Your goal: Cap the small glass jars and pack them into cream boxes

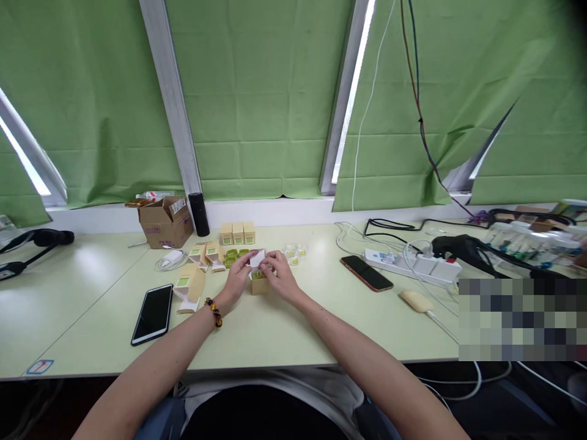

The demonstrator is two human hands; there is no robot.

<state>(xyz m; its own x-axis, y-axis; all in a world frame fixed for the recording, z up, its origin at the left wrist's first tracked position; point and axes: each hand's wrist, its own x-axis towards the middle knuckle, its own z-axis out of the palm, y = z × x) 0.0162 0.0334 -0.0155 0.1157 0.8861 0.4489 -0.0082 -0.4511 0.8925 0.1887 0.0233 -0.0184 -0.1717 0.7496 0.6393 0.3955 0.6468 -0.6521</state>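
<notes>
A small tan cardboard box stands on the table in front of me, its white-lined flap raised and something green inside its opening. My left hand is closed on the box's left side and flap. At the opening, my right hand has its fingers pinched together; what they hold is hidden. Behind my left hand sit several green pieces. Small clear containers with yellow in them lie just past my right hand. Opened tan boxes lie to the left, and closed small boxes stand in a row behind.
A phone lies left of my forearm, another phone to the right. Further right are a white power strip, a cream mouse and cables. A brown carton and black cylinder stand at the back left.
</notes>
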